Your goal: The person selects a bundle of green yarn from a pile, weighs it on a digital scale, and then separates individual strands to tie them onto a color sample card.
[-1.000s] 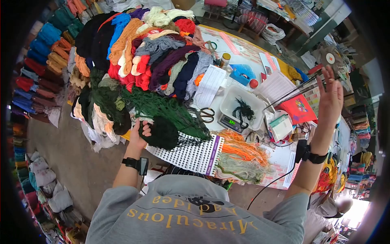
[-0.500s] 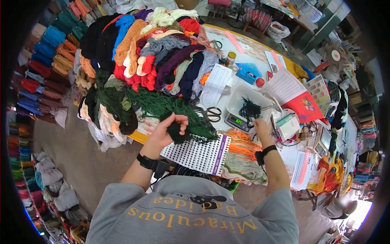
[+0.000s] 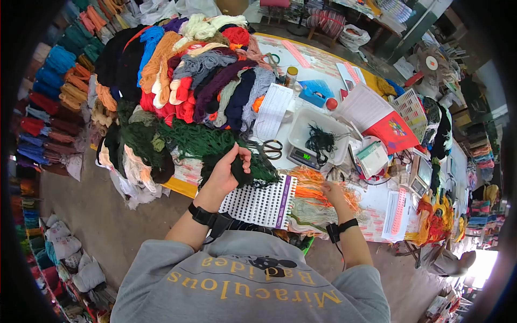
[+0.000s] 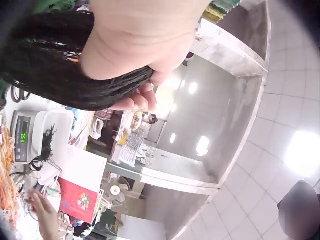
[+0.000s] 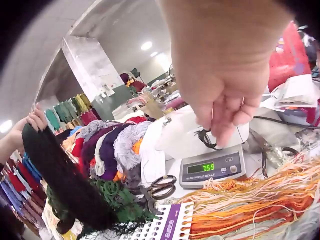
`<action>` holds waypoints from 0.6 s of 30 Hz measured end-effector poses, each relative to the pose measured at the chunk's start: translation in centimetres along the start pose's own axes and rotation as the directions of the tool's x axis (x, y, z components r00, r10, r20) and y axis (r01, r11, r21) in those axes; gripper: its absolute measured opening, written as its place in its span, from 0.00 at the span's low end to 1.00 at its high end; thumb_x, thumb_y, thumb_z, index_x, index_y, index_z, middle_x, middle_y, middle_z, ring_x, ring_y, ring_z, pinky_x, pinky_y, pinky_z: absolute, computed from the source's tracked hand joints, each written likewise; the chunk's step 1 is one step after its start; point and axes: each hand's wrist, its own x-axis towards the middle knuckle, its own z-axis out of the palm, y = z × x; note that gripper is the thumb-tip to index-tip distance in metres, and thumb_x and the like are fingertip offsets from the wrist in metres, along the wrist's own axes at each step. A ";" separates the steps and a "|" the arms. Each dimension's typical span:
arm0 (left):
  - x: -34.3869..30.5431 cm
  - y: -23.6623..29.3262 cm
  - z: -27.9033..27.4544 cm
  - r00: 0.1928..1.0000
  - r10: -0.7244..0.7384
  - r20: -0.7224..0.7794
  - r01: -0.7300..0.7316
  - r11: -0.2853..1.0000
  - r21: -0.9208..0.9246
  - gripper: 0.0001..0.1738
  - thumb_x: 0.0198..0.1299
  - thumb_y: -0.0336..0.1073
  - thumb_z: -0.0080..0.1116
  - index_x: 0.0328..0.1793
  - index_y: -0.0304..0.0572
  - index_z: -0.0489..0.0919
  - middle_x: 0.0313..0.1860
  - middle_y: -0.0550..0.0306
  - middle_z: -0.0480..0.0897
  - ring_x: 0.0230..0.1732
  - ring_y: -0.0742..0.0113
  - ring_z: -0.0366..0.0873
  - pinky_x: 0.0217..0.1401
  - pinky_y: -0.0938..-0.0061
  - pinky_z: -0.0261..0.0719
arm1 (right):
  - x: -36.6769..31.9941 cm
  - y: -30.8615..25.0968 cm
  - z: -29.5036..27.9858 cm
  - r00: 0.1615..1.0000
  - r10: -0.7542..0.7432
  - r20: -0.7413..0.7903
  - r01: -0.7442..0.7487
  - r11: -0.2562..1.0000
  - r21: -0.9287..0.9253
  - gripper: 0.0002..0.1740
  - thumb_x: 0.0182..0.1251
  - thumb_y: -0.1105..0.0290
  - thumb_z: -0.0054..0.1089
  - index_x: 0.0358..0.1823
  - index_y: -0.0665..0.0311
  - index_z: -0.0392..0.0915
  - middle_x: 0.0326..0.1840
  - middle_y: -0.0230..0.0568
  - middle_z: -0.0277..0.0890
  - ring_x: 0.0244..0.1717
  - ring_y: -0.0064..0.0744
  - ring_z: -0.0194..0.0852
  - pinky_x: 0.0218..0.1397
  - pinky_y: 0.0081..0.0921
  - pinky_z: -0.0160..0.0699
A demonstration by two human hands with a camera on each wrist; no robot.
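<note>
I see the hank of dark green, almost black wool yarn lifted just above the near edge of the tabletop, over the left end of the white card punched with rows of dots; my left hand is clenched round its upper part, and loose ends trail down towards the green skeins behind it. My right hand is down on the spread of orange and pale loose strands, just right of the card; the fingers point down, bunched, but I cannot tell whether they pinch a strand or only touch.

Risks, as I judge them: the trailing ends could snag the green skeins or the black-handled scissors and drag them along; a slack grip could drop the hank over the near edge to the floor. The right hand could tangle the orange strands; a careless sweep could nudge the small grey digital scale just beyond, shaking the white tray and its dark tuft and spoiling the reading.
</note>
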 end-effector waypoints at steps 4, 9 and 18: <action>-0.8 0.5 -0.1 1.000 0.018 -0.012 -0.018 1.000 0.024 0.20 0.69 0.48 0.44 0.39 0.37 0.76 0.30 0.59 0.74 0.28 0.71 0.69 0.33 0.76 0.70 | -0.3 -1.7 0.9 0.961 0.211 0.181 -0.243 0.953 0.182 0.15 0.61 0.67 0.60 0.47 0.66 0.78 0.30 0.44 0.79 0.30 0.30 0.80 0.35 0.27 0.78; -1.2 1.0 -1.1 0.999 0.023 -0.033 -0.024 0.999 -0.032 0.20 0.69 0.48 0.44 0.39 0.38 0.76 0.31 0.58 0.74 0.28 0.70 0.70 0.35 0.74 0.71 | 0.9 -1.2 2.0 0.987 0.113 0.119 -0.124 0.988 0.092 0.19 0.61 0.65 0.58 0.51 0.68 0.75 0.33 0.46 0.79 0.32 0.34 0.80 0.35 0.29 0.78; -2.2 1.4 -0.4 0.996 0.036 -0.087 -0.041 0.997 -0.061 0.20 0.69 0.49 0.43 0.39 0.38 0.74 0.31 0.57 0.73 0.31 0.70 0.70 0.38 0.71 0.74 | 4.4 1.5 4.2 0.987 0.148 0.065 -0.161 0.935 0.315 0.23 0.59 0.69 0.59 0.55 0.69 0.72 0.32 0.48 0.78 0.29 0.35 0.80 0.33 0.30 0.78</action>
